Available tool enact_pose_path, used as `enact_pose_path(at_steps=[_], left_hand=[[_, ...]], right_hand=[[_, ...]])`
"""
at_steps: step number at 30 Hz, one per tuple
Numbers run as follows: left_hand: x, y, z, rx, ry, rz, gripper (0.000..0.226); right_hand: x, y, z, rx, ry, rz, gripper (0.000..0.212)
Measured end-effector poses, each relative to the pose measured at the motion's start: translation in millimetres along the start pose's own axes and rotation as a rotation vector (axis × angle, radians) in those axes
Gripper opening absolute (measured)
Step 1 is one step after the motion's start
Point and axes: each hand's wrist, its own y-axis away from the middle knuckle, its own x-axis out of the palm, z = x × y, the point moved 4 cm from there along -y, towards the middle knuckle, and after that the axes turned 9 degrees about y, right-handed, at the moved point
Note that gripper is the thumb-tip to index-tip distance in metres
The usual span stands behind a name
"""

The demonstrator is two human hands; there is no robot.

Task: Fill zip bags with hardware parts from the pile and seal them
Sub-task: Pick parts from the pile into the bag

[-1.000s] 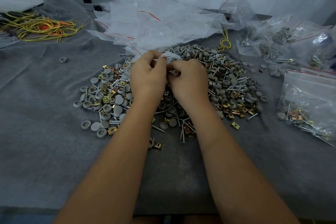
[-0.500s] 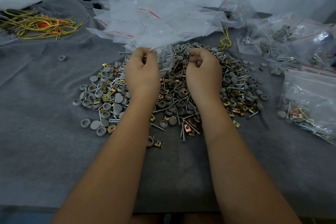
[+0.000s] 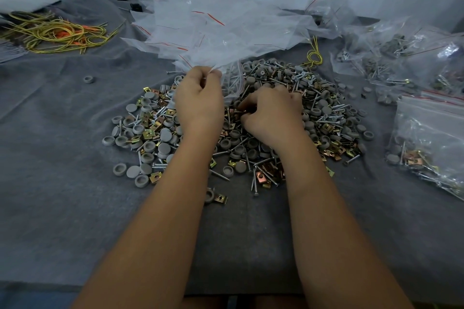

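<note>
A pile of hardware parts (image 3: 324,118), made of grey round caps, screws and brass-coloured clips, lies on the grey cloth in the middle. My left hand (image 3: 198,98) pinches the top edge of a small clear zip bag (image 3: 232,83) that hangs over the pile's far side and shows a few screws inside. My right hand (image 3: 272,113) is down on the pile just right of the bag, its fingers curled among the parts; what they hold is hidden.
A heap of empty clear zip bags (image 3: 226,30) lies behind the pile. Filled bags (image 3: 431,133) sit at the right and several more (image 3: 401,57) at the far right. Yellow and orange wire ties (image 3: 55,35) lie at the far left. One stray cap (image 3: 89,79) sits alone.
My hands were together at the bag's mouth, then parted. My right hand has let go of the bag and dropped onto the pile, while my left keeps hold of the bag.
</note>
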Motion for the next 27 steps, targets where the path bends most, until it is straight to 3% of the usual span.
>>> enact_pose_path(at_steps=[12, 17, 23, 27], left_hand=[[1, 0, 2, 0.007, -0.004, -0.008, 0.021], [1, 0, 1, 0.007, -0.004, -0.003, 0.023], [2, 0, 0, 0.008, -0.017, 0.005, 0.019], [2, 1, -2, 0.019, -0.030, 0.009, 0.018]], right_hand=[[0, 1, 2, -0.030, -0.002, -0.022, 0.006], [-7, 1, 2, -0.037, -0.027, -0.196, 0.008], [-21, 9, -2, 0.096, -0.464, -0.464, 0.010], [-31, 14, -4, 0.063, -0.792, -0.628, 0.014]])
